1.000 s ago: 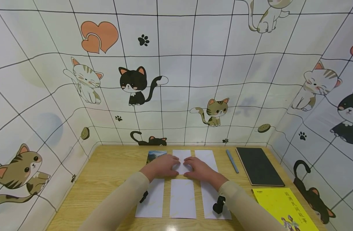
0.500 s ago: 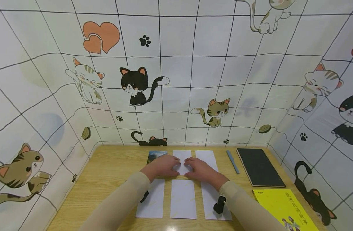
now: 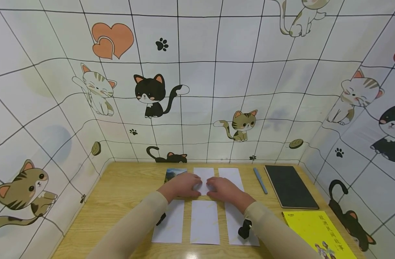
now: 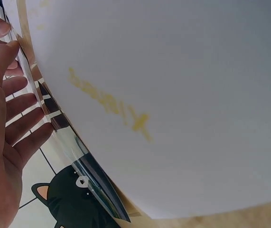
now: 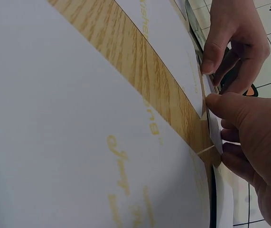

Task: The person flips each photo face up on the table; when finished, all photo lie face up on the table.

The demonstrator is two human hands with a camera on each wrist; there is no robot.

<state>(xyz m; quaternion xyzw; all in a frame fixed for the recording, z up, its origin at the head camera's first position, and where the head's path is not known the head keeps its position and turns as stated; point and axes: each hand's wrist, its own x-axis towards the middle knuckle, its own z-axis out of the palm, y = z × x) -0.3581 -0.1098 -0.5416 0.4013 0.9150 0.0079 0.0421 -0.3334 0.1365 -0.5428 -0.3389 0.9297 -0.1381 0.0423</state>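
Observation:
White sheets with faint yellow printing lie in two rows. My left hand [image 3: 183, 185] rests at the left side of the back middle sheet [image 3: 204, 174], and my right hand [image 3: 226, 189] touches its right side. Both thumbs point inward by the near edge. In the right wrist view, the thumb and fingers of the right hand [image 5: 256, 137] sit right at the sheet's edge [image 5: 214, 124]. The fingers of the left hand [image 4: 4, 118] look loosely spread in the left wrist view. Beside that hand lies a glossy landscape photo [image 3: 175, 173], partly hidden by it.
In the near row are a left sheet [image 3: 169, 223], a middle sheet [image 3: 205, 223] and a right sheet [image 3: 235, 216], overlapped by the right sleeve. Another sheet [image 3: 231, 176] lies back right. Farther right are a blue pen [image 3: 260, 181], a black notebook [image 3: 290, 187] and a yellow book [image 3: 317, 232].

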